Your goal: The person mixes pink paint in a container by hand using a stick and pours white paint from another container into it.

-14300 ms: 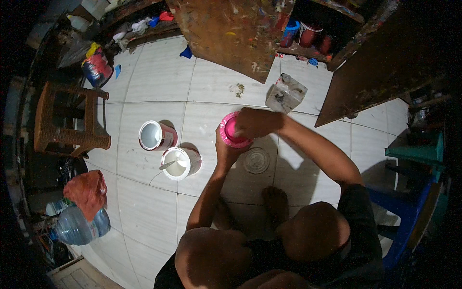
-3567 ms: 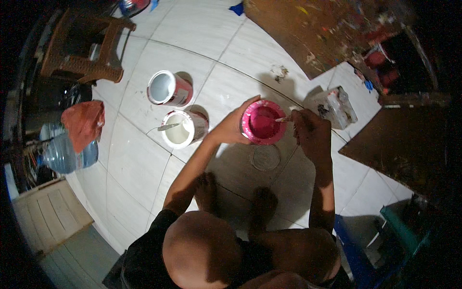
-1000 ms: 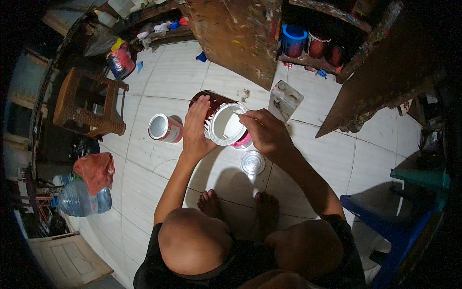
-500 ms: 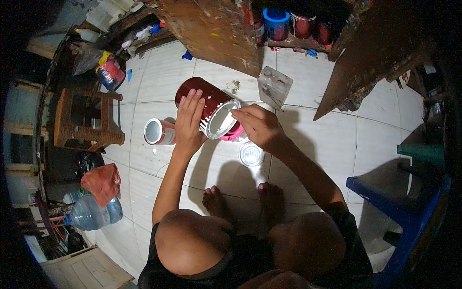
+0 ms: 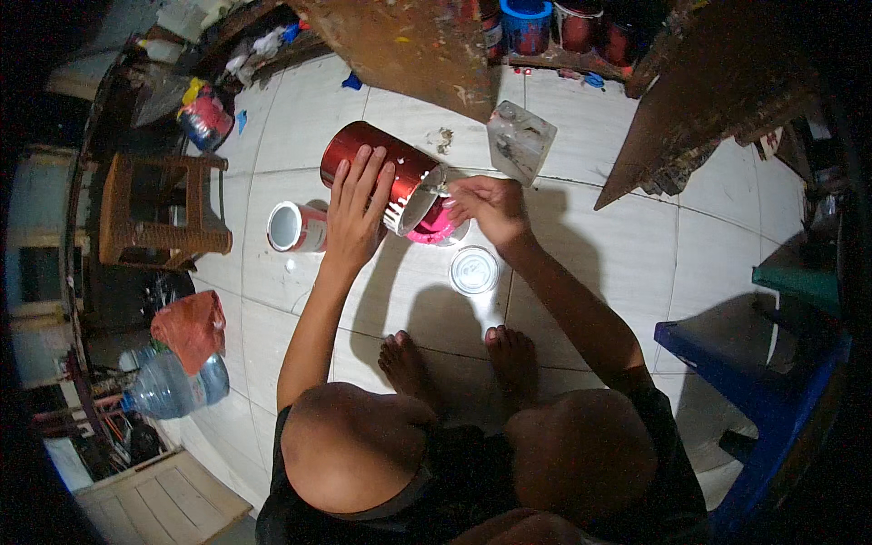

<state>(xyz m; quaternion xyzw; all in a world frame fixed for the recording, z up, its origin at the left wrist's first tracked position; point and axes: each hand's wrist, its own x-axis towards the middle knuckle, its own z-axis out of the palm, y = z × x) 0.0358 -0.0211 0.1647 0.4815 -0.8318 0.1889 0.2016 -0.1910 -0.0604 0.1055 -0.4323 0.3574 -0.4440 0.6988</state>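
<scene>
My left hand (image 5: 361, 195) is closed around a shiny dark red paint can (image 5: 400, 156), fingers spread over its side. The can lies tilted, its open mouth toward the right, with white paint drips on the rim. Below the mouth sits a pink container (image 5: 431, 229), partly hidden by the can. My right hand (image 5: 493, 214) is at the can's mouth, fingers pinched together around something small and whitish that I cannot make out. A round silver lid (image 5: 474, 271) lies on the floor just nearer to me. Left of my left hand is a smaller open can (image 5: 313, 229).
A translucent rectangular container (image 5: 520, 143) stands beyond my right hand. Brown wooden panels (image 5: 409, 54) rise at the back, with paint pots (image 5: 527, 32) between them. A brown stool (image 5: 163, 213) and a large water bottle (image 5: 173, 389) are at left, a blue plastic stool (image 5: 745, 381) at right.
My right hand has drawn back slightly from the can's mouth, and its fingers are bunched differently. The red can has tipped a little, showing more of the pink container. The whole view has shifted slightly.
</scene>
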